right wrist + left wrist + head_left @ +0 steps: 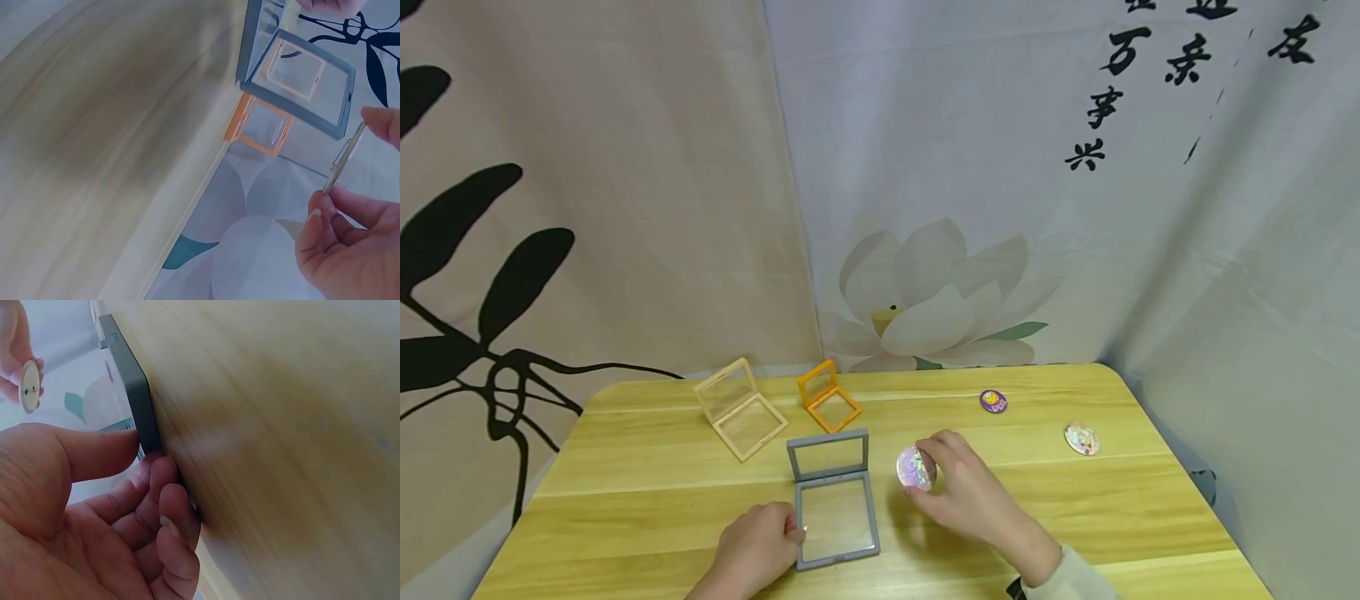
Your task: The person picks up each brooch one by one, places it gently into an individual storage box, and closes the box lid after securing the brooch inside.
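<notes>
A grey square frame case (875, 512) stands open on the table, its lid raised at the back. The left hand (756, 546) grips its left edge; in the left wrist view the thumb and curled fingers of that hand (119, 506) pinch the dark case edge (136, 387). Above the table, right of the case, the right hand (977, 504) pinches a round shiny badge (914, 468) by its rim. The right wrist view shows the badge (344, 159) edge-on, with a pin on its back, between thumb and fingers of the right hand (359, 244).
Behind the grey case stand an open cream frame case (730, 433) and a smaller open orange one (852, 414). A purple round badge (993, 402) and a pale patterned one (1082, 438) lie to the right on the wooden table (625, 483). A printed curtain hangs behind.
</notes>
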`<move>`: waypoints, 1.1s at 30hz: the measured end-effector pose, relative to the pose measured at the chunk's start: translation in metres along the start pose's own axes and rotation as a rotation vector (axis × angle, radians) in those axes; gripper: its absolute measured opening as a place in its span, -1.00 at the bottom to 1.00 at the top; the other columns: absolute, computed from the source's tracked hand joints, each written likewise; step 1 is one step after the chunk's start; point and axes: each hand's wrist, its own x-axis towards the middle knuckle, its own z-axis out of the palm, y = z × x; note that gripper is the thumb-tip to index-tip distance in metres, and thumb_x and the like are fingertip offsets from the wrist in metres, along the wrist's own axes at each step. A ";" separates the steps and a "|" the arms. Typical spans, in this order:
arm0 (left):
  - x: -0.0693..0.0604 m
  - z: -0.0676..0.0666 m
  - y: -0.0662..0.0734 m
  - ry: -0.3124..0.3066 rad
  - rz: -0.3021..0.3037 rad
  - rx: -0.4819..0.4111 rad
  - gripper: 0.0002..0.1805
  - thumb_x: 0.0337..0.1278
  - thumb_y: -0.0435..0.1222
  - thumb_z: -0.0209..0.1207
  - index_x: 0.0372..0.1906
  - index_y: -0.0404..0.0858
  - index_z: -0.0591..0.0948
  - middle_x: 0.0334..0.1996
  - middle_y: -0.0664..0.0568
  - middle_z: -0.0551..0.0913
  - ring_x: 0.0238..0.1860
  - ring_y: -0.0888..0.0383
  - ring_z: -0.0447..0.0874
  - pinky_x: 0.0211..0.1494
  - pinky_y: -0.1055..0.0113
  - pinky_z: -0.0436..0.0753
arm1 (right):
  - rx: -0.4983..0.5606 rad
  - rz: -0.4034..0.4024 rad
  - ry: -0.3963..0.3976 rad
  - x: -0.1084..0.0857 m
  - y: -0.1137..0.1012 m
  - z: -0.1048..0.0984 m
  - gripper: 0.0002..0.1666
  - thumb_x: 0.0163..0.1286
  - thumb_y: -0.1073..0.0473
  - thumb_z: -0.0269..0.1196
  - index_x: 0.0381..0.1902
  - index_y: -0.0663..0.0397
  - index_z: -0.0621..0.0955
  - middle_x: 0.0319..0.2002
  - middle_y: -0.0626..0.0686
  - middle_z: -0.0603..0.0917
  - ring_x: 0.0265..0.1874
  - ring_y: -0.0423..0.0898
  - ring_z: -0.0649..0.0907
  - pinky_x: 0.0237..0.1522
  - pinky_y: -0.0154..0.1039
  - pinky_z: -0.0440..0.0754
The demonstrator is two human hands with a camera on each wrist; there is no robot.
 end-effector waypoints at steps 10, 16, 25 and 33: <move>0.004 0.004 0.004 -0.006 0.037 -0.013 -0.57 0.21 -0.30 0.39 -0.64 -0.08 0.41 -0.69 0.17 0.31 -0.62 0.18 0.27 -0.52 0.26 0.23 | -0.017 -0.029 -0.045 0.004 -0.013 0.011 -0.34 0.17 0.01 0.57 0.15 0.22 0.65 -0.01 -0.04 0.60 -0.01 -0.15 0.57 0.10 -0.14 0.64; 0.007 0.006 0.008 -0.002 0.052 -0.007 -0.59 0.21 -0.31 0.39 -0.63 -0.07 0.42 -0.68 0.17 0.33 -0.61 0.18 0.29 -0.51 0.25 0.24 | -0.008 -0.051 -0.075 0.007 -0.019 0.018 -0.34 0.17 0.00 0.56 0.14 0.23 0.65 0.01 0.00 0.60 -0.04 -0.16 0.58 0.05 -0.21 0.66; 0.009 0.010 0.015 0.004 0.075 -0.014 -0.60 0.19 -0.32 0.38 -0.62 -0.06 0.42 -0.67 0.16 0.36 -0.60 0.17 0.33 -0.51 0.23 0.28 | 0.008 -0.103 -0.106 0.008 -0.023 0.029 -0.36 0.17 0.01 0.57 0.12 0.26 0.66 -0.05 -0.06 0.60 -0.14 -0.25 0.54 -0.11 -0.38 0.63; 0.011 0.014 0.022 0.021 0.105 -0.006 -0.61 0.15 -0.31 0.39 -0.63 -0.04 0.43 -0.68 0.18 0.38 -0.60 0.18 0.36 -0.50 0.21 0.30 | -0.010 -0.114 -0.166 0.007 -0.021 0.041 -0.38 0.18 0.00 0.55 0.10 0.24 0.67 -0.04 -0.03 0.61 -0.12 -0.24 0.55 -0.10 -0.42 0.61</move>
